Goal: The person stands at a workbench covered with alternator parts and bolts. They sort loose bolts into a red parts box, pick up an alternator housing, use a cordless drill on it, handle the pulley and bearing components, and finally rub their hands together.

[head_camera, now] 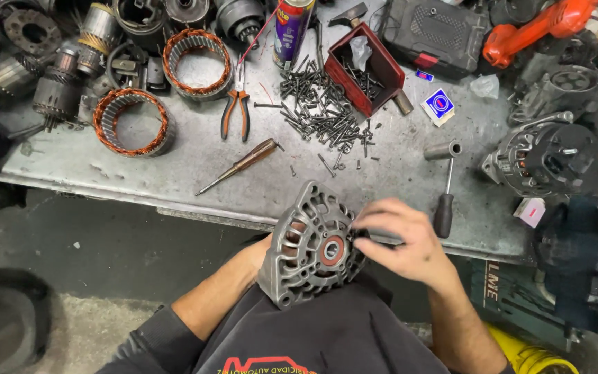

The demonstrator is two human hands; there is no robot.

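The grey metal housing stood tilted against the person's chest at the bench edge, its ribbed face with the red-ringed bearing turned upward. The left hand gripped it from behind, mostly hidden. The right hand was nearer its right rim, fingers pinched narrow on what looked like a small dark part, though blur hid it. Farther up lay a scatter of screws beside a red box. A small white carton with a blue-and-red round mark lay right of that, and a purple spray can above.
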